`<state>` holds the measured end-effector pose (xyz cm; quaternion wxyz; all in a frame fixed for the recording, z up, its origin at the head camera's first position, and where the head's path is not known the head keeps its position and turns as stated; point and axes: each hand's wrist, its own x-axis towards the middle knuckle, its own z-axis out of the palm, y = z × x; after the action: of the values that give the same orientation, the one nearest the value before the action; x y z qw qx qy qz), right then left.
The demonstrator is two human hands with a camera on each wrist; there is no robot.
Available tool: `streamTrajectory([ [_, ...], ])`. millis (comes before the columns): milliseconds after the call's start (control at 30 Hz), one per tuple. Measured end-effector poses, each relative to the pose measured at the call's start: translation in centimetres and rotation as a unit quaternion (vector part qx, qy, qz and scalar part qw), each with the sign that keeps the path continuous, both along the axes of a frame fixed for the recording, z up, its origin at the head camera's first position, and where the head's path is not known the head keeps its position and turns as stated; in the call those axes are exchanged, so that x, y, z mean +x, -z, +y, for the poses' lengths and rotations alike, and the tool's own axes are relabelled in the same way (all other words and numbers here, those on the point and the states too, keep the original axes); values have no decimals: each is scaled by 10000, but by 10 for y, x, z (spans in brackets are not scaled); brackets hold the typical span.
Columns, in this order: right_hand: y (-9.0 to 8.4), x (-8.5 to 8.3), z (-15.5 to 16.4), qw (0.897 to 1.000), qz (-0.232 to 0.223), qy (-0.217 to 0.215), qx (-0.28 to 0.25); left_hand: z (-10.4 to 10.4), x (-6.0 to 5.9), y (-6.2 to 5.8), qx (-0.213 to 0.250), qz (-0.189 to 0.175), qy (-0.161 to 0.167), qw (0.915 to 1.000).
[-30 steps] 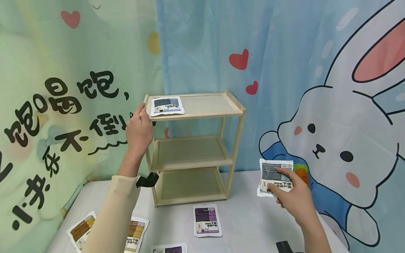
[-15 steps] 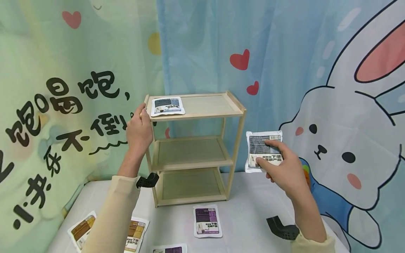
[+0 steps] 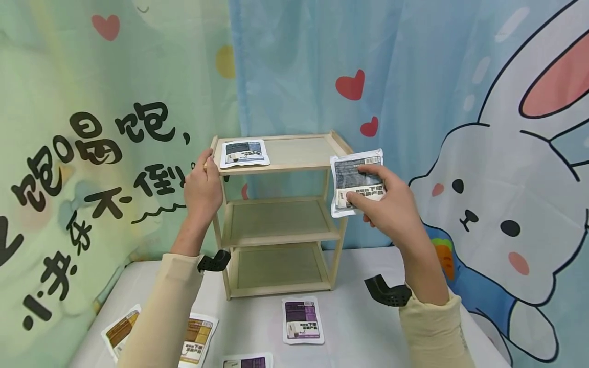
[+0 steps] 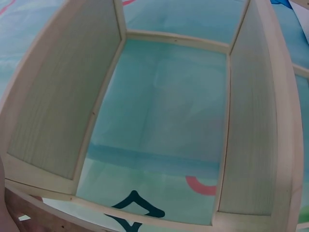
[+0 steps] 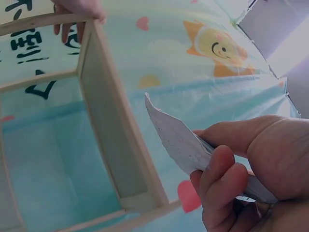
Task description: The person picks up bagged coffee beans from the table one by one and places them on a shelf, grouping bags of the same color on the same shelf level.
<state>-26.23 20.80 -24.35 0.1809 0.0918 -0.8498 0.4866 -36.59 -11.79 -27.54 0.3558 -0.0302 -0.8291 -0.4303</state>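
Cartoon curtains hang behind our table [image 3: 368, 327]. Our left hand [image 3: 202, 186] grips the shelf's [image 3: 280, 220] top left corner. Our right hand [image 3: 391, 204] pinches a pouch [image 3: 352, 176] at its top right corner.

Right hand [image 3: 388, 207] risen from low near the bench to the level of the rack's top shelf, carried leftward with its grey-labelled pouch [image 3: 356, 180], pouch now just before the wooden rack's [image 3: 280, 214] right front post, right sleeve and wrist mount come into view
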Motion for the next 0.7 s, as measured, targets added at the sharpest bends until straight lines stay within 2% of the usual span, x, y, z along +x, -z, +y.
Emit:
streamTrajectory([
  [300,-35,-35,-24,9992,-79,-359,-139,-4,0,-1,3,57,-33,10000],
  [500,-56,-57,-31,9991,-153,-384,62,-2,-2,-2,-52,-20,9,10000],
  [700,-69,-77,-39,9978,-394,-501,187,-1,-2,0,-56,72,15,10000],
])
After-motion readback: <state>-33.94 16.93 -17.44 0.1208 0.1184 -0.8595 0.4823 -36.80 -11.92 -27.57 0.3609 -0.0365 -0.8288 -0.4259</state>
